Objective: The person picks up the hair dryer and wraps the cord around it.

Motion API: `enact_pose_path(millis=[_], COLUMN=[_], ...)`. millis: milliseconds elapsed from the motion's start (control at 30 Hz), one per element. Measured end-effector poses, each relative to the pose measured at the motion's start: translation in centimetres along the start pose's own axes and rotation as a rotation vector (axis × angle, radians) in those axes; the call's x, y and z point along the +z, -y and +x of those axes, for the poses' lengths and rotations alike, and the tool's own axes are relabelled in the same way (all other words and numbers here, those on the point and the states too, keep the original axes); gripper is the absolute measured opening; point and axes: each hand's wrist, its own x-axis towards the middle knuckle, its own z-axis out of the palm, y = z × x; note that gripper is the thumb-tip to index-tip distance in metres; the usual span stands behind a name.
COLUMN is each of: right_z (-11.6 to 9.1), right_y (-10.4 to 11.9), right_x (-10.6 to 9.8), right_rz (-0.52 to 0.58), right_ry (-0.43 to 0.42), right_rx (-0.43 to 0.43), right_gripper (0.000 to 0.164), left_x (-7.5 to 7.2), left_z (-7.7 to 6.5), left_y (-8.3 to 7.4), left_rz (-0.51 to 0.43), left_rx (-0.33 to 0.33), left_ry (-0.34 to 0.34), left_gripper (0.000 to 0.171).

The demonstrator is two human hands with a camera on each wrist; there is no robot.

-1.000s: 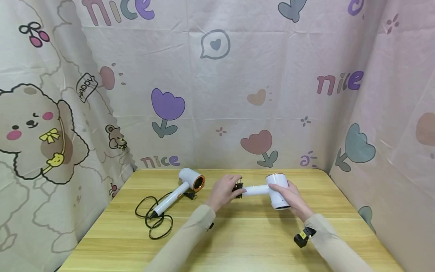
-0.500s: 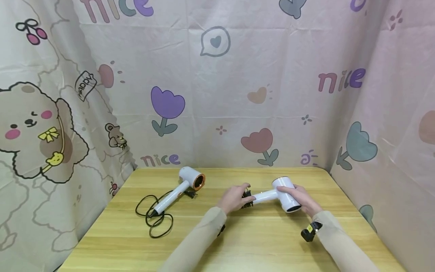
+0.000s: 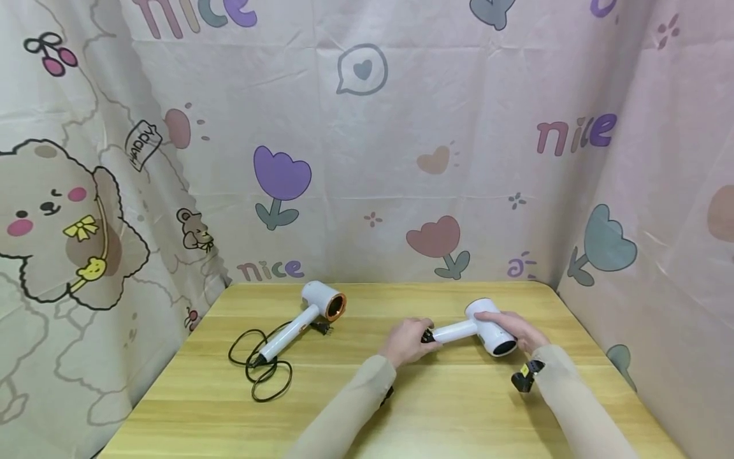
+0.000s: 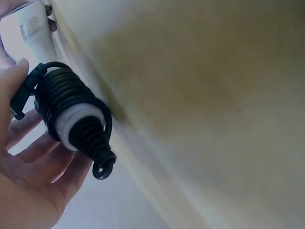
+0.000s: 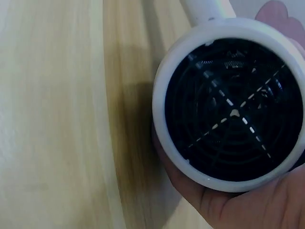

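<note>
A white hair dryer (image 3: 455, 332) is held between both hands over the right half of the table. My right hand (image 3: 518, 328) grips its barrel, thumb on top; the right wrist view shows the round dark grille (image 5: 233, 114) with a white rim. At the handle's end my left hand (image 3: 408, 341) holds the black cord (image 4: 66, 90) coiled tightly around the handle. In the left wrist view the thumb lies against a black piece of the cord bundle (image 4: 24, 95), with the fingers behind the coil. Buttons (image 4: 32, 23) show on the handle.
A second white hair dryer (image 3: 291, 333) with an orange-ringed nozzle (image 3: 344, 307) lies at the left of the wooden table (image 3: 189, 395). Its black cord (image 3: 272, 400) loops loosely beside it, the plug (image 3: 323, 327) near the barrel. A printed curtain (image 3: 367, 146) hangs behind.
Both hands have moved right and slightly toward the front with the hair dryer, its barrel tilting so the grille end points more to the front right. The second dryer stays put.
</note>
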Motion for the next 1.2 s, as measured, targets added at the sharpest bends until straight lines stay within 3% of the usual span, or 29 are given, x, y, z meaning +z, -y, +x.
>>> enact_pose_path(millis=[267, 533, 800, 1033, 1200], right_z=[0.6, 0.5, 0.2, -0.1, -0.9], right_y=[0.1, 0.1, 0.1, 0.2, 0.7], right_x=[-0.5, -0.5, -0.6, -0.4, 0.1], right_rz=[-0.108, -0.092, -0.124, -0.158, -0.312], right_ry=[-0.068, -0.080, -0.083, -0.124, -0.211], right_rx=[-0.013, -0.013, -0.033, -0.046, -0.117], right_gripper=[0.069, 0.066, 0.058, 0.077, 0.094], left_x=[0.9, 1.0, 1.0, 0.8, 0.4], left_z=[-0.1, 0.1, -0.1, -0.4, -1.0], left_y=[-0.9, -1.1, -1.5, -1.5, -1.4], left_rz=[0.127, 0.148, 0.131, 0.134, 0.116], left_rx=[0.008, 0.006, -0.012, -0.046, -0.072], left_ry=[0.134, 0.146, 0.179, 0.199, 0.218], left_gripper=[0.044, 0.044, 0.055, 0.073, 0.081])
